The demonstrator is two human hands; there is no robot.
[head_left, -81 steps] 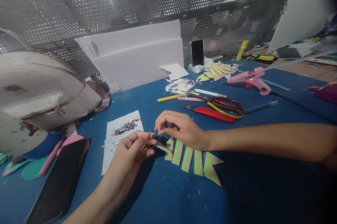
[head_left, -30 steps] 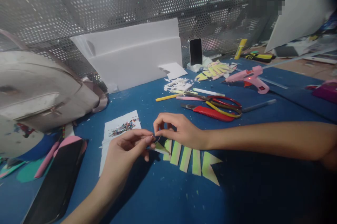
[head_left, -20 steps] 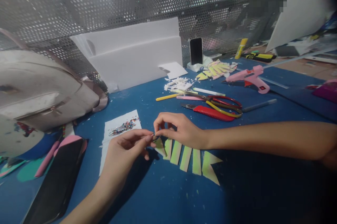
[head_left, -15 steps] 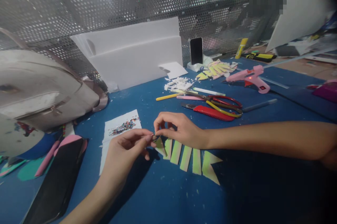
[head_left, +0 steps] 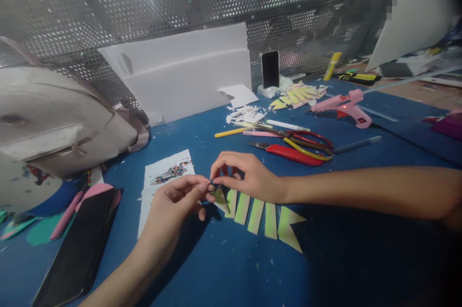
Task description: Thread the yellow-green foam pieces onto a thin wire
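My left hand (head_left: 175,203) and my right hand (head_left: 244,177) meet over the blue table (head_left: 224,268), both pinched on a tiny piece (head_left: 210,185) too small to name. Just under the fingertips lies a row of pale green paper strips (head_left: 258,214), ending in a pointed piece at the right. The leftmost strip sits right below the pinch. A white sheet with a heap of coloured glitter bits (head_left: 169,173) lies just left of my left hand.
Red and yellow scissors (head_left: 306,142), a red cutter (head_left: 292,153), pencils (head_left: 231,132), a pink glue gun (head_left: 342,107), a propped phone (head_left: 270,69) and white foam boards (head_left: 184,76) stand behind. A grey bag (head_left: 54,124) and a black case (head_left: 77,244) lie left.
Both hands stay pinched together at the same spot above the strips. The fingertips have shifted slightly; the view has barely moved.
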